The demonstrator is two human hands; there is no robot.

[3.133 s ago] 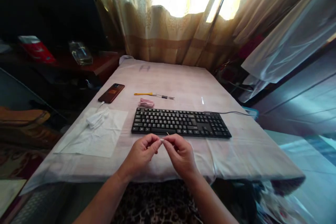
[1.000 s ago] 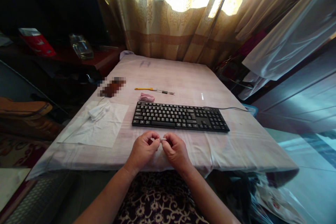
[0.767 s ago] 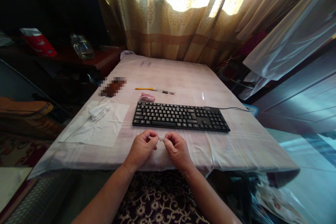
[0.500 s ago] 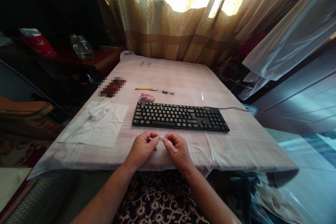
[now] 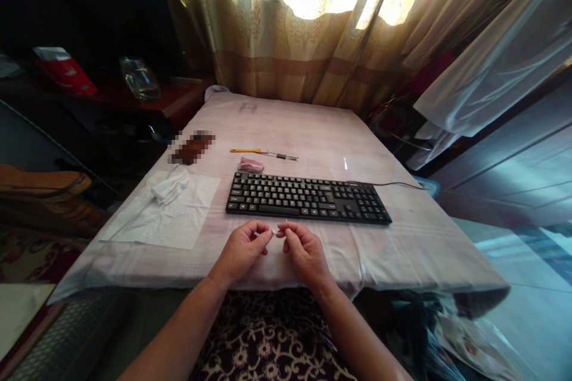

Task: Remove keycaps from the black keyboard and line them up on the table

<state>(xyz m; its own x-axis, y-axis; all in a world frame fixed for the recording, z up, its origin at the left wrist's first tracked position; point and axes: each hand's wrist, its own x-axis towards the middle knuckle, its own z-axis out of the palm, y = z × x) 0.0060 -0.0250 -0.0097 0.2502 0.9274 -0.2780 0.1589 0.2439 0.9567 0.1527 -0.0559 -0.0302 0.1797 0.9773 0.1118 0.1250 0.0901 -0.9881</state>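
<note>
Just in front of the black keyboard (image 5: 308, 197), my left hand (image 5: 245, 247) pinches a small white piece (image 5: 275, 231) between thumb and forefinger. Facing it, my right hand (image 5: 306, 253) is closed in a pinch at the other side of that piece. A thin pale tip shows above the right fingertips. The piece looks soft, but it is too small to name. Beyond the keyboard lie a folded pink cloth (image 5: 251, 165) and a yellow-handled brush (image 5: 245, 150), with a thin dark-gripped tool (image 5: 281, 156) at its right end.
On the left, a white paper towel (image 5: 196, 214) lies flat with a crumpled tissue (image 5: 170, 189) on it. A blurred-out brown object (image 5: 192, 149) is behind them. The keyboard cable (image 5: 397, 184) runs off to the right. The tablecloth's front edge (image 5: 402, 287) hangs near my lap.
My right thumb and forefinger have shifted slightly on the small white piece, and a thin pale tip now shows above them. My left hand has hardly moved. The keyboard stays put.
</note>
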